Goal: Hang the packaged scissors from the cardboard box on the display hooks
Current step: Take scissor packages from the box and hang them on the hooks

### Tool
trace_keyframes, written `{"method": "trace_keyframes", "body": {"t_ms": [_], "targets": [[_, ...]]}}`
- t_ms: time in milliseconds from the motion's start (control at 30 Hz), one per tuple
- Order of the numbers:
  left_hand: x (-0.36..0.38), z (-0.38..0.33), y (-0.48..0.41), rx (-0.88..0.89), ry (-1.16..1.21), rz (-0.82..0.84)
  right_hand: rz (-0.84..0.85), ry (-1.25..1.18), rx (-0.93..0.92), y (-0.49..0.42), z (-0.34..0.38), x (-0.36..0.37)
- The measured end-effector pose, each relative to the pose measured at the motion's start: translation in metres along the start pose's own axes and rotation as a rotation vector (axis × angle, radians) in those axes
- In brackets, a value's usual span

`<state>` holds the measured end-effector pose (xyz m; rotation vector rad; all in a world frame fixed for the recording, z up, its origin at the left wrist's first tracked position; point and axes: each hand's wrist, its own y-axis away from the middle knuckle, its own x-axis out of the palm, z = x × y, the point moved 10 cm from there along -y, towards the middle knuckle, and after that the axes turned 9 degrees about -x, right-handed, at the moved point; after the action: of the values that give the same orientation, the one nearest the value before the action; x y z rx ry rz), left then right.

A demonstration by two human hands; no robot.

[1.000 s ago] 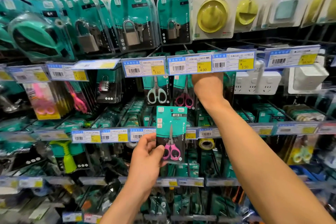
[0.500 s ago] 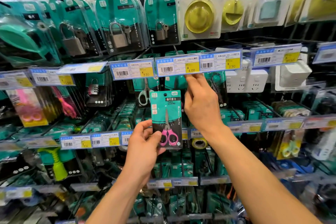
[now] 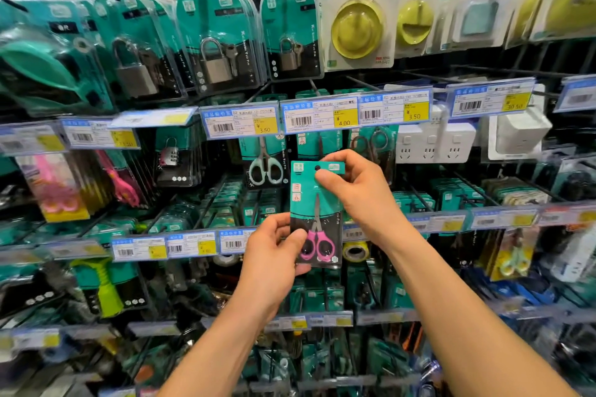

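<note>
teal card under a clear blister: the packaged scissors [image 3: 317,213], pink-handled, is held upright in front of the display, below the 4.00 price label [image 3: 321,114], and is not on any hook.

hand state:
- the left hand [image 3: 274,255] pinches the lower left edge of the pack, with the thumb on the front beside the pink handles.
- the right hand [image 3: 358,190] pinches the top of the card, with the thumb on the front just beside the hang hole [image 3: 317,167], which is uncovered.
- both hands hold the same pack; neither is free.

status, as judged from this view: one pack is out of the cardboard box and up at the scissors row, but it is not yet hung. the hang hole sits lower than the hooks behind the labels. the hook end meant for it cannot be made out. mint-handled scissors [image 3: 265,167] hang to the left of the pack and dark-handled scissors [image 3: 371,142] to the right, so the neighbouring hooks carry stock.

remaining: raise the pack, line the hole up with the hook end, slide the card back, release. the cardboard box is out of view, so the number of packs left cannot be told.
</note>
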<state>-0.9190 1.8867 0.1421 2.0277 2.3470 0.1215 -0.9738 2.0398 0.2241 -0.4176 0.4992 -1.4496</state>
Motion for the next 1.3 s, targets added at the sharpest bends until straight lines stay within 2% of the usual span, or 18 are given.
{"method": "trace_keyframes", "body": {"t_ms": [233,400,567,733,833,1100,1300], "targets": [[-0.002,0.0,-0.002,0.009,-0.066,0.012,0.032,-0.011,0.025,-0.008,-0.002,0.005],[0.001,-0.007,-0.007,0.021,-0.056,0.027,0.009,0.041,-0.038,-0.016,0.007,0.004],[0.009,-0.024,-0.019,0.062,-0.071,0.018,-0.098,0.114,-0.152,-0.031,0.019,-0.006],[0.011,-0.045,-0.029,0.143,-0.09,-0.014,-0.294,-0.015,-0.185,-0.037,0.021,-0.021],[0.017,-0.048,-0.03,0.156,-0.069,-0.004,-0.344,-0.089,-0.187,-0.04,0.023,-0.022],[0.014,-0.055,-0.037,0.205,-0.017,-0.048,-0.383,-0.013,-0.179,-0.052,0.024,-0.021],[0.013,-0.058,-0.042,0.216,-0.019,-0.062,-0.337,0.037,-0.156,-0.061,0.023,-0.02]]}}
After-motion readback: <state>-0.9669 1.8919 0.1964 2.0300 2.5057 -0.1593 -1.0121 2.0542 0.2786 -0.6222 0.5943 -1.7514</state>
